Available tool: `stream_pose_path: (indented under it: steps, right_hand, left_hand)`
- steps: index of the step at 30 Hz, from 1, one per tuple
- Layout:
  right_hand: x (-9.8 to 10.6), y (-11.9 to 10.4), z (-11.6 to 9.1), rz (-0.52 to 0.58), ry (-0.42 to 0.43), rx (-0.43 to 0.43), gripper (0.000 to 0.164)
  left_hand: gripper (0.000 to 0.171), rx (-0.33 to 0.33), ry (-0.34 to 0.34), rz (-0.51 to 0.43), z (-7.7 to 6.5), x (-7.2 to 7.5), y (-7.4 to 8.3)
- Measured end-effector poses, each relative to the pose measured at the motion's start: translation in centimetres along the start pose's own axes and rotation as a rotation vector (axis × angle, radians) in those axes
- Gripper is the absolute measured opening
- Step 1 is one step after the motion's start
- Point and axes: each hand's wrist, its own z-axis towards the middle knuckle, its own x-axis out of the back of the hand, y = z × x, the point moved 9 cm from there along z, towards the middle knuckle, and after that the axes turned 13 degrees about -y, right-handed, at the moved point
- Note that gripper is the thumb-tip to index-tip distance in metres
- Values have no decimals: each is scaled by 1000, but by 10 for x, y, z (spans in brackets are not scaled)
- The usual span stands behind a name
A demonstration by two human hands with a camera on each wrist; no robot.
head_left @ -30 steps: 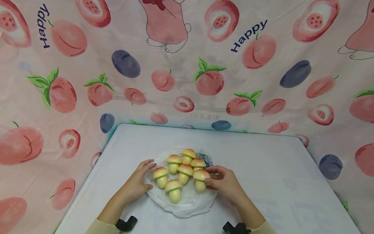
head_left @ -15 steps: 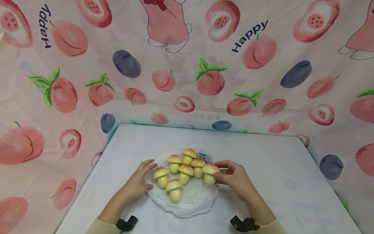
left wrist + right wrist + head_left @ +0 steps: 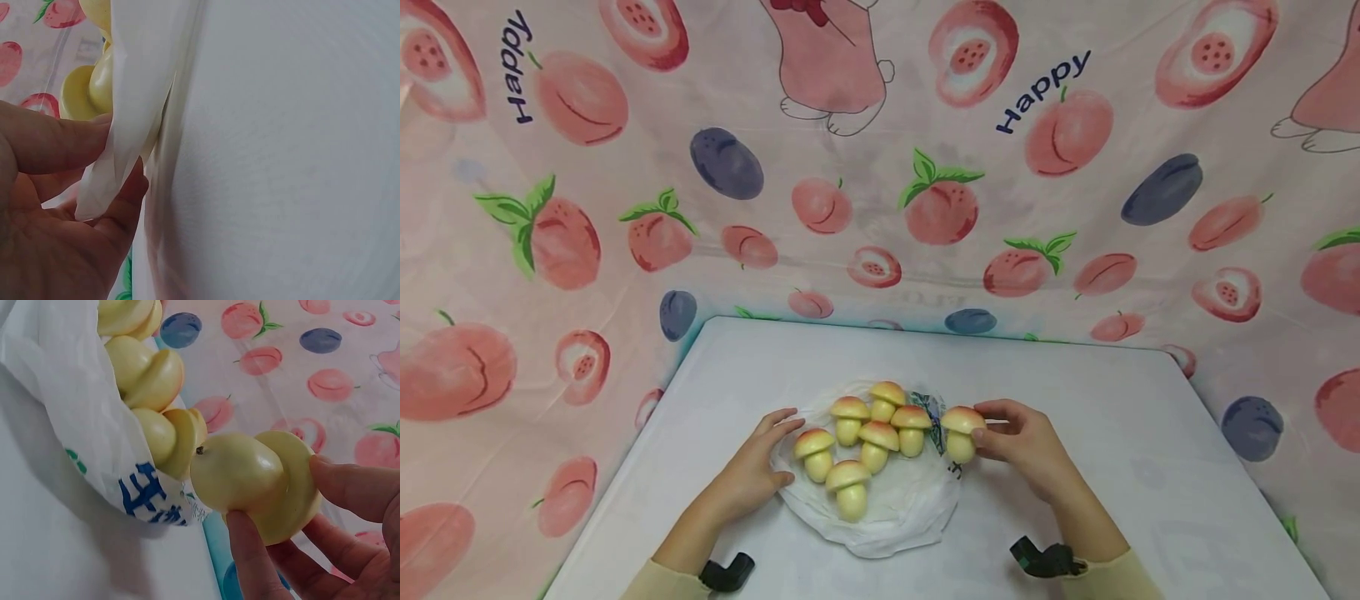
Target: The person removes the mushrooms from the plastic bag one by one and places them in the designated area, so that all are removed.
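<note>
A fruit-printed cloth (image 3: 880, 167) formed the backdrop. Before it lay a white table (image 3: 1097, 425), bearing a thin white bag (image 3: 898, 521), opened out, with blue printing (image 3: 147, 490) near its right edge.

The 2 hands were well apart, at opposite sides of the bag. The left hand (image 3: 756, 467) pinched the bag's left edge, the film passing between thumb and fingers (left wrist view). The right hand (image 3: 1022, 442) gripped the held mushroom (image 3: 961, 433) about its cap, just beyond the printing.

A further 6 mushrooms (image 3: 874, 457) lay on the bag, caps mostly away from the wearer. The held mushroom stood apart from these, at the bag's right; whether its stem touched the table could not be told.

The step in hand was, in all likelihood, the removal of 1 mushroom from the bag. The next move seemed to call for sideways clearance of the bag's edge, a steady left pinch to anchor the film, and a gentle lowering, since the rounded stem might tip or roll.
</note>
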Motion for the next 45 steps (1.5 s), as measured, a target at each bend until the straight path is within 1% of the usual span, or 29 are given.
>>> stream_pose_path:
  steps: [4,10,16,21,27,34,41,45]
  right_hand:
    - [7,4,1,-21,-2,-14,52]
    - [16,9,7,-27,6,-39,51]
    - [26,25,18,-30,20,-92,50]
    - [34,38,26,-24,30,-118,50]
    - [42,49,35,-16,34,-114,49]
    - [52,53,41,-31,29,-106,49]
    - [61,50,45,-48,-11,-85,51]
    - [68,50,47,-55,-19,-102,52]
  left_hand:
    - [79,-9,5,1,0,0,0]
    - [79,0,7,2,-2,0,0]
    - [79,1,9,2,-2,1,0]
    - [78,6,13,5,-3,2,-1]
    - [78,8,11,2,-3,3,-1]
    - [77,9,14,17,-1,2,-2]
    - [77,14,14,9,0,3,-3]
    - [77,20,15,16,1,3,-3]
